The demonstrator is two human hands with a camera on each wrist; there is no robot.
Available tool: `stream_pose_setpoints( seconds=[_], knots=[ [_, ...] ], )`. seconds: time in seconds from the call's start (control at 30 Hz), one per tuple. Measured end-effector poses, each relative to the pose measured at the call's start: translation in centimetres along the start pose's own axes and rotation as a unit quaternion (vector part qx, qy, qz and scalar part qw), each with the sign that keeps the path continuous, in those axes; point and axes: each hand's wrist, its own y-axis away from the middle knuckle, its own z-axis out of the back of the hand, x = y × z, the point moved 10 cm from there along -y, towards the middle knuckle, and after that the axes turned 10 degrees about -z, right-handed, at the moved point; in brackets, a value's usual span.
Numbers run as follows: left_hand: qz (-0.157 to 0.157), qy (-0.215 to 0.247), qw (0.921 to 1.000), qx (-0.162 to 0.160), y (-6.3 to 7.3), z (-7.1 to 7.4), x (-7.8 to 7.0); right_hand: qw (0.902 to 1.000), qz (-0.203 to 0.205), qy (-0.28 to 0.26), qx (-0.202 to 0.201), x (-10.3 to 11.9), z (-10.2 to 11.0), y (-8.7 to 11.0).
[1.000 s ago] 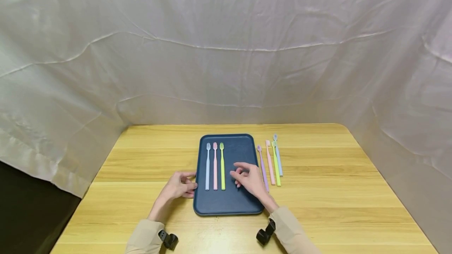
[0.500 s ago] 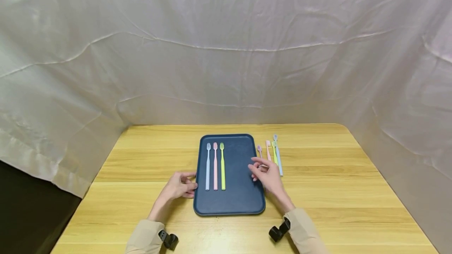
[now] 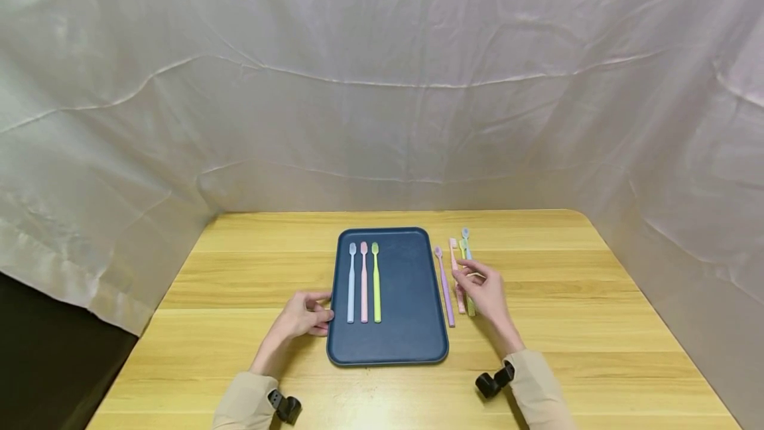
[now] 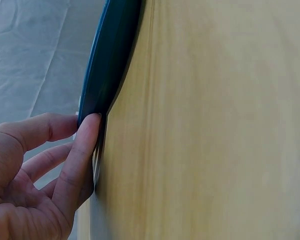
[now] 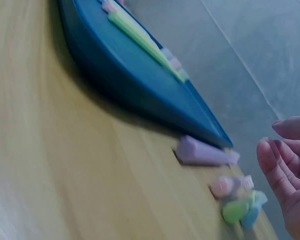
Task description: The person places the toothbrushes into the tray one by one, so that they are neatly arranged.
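A dark blue tray (image 3: 412, 330) lies on the table, with blue (image 3: 351, 290), pink (image 3: 364, 290) and yellow-green (image 3: 377, 290) toothbrushes lined up on its left half. At the tray's left side, my left hand (image 3: 304, 314) holds the rim, thumb and fingertips against it in the left wrist view. My right hand (image 3: 485, 289) hovers over the loose toothbrushes right of the tray, fingers bent and nothing between them. In the right wrist view its fingertips (image 5: 267, 152) are apart from the handles. Below it are a pink toothbrush (image 3: 461, 300) and partly hidden yellow-green (image 3: 471, 308) and blue (image 3: 466, 234) ones.
A purple toothbrush (image 3: 446, 297) lies close along the tray's right edge. The wooden table (image 3: 597, 324) extends to both sides, and a pale curtain (image 3: 382, 118) encloses its back and sides. Each wrist wears a small black camera (image 3: 489, 385).
My right hand has moved rightward from above the tray to over the loose toothbrushes, uncovering the purple one again. My left hand stays at the tray's rim.
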Motion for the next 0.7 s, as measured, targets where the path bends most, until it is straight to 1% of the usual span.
stream_pose_setpoints(
  seconds=[0.2,0.33,0.53,0.7],
  knots=[
    [0.002,0.000,1.0000,-0.001,0.0,0.0,0.0,0.9986,-0.005,0.033,-0.040,-0.7,2.1,-0.7],
    [0.003,0.000,1.0000,-0.001,0.0,0.0,0.0,0.9963,-0.008,0.061,-0.061,-1.3,3.1,-1.2],
    [0.003,-0.001,1.0000,0.000,0.0,0.0,0.1,0.9938,-0.018,0.092,-0.059,-2.1,3.9,-1.9],
    [0.002,-0.001,1.0000,0.003,-0.1,0.0,0.1,0.9907,-0.023,0.119,-0.061,-2.5,4.0,-2.1]
  ],
)
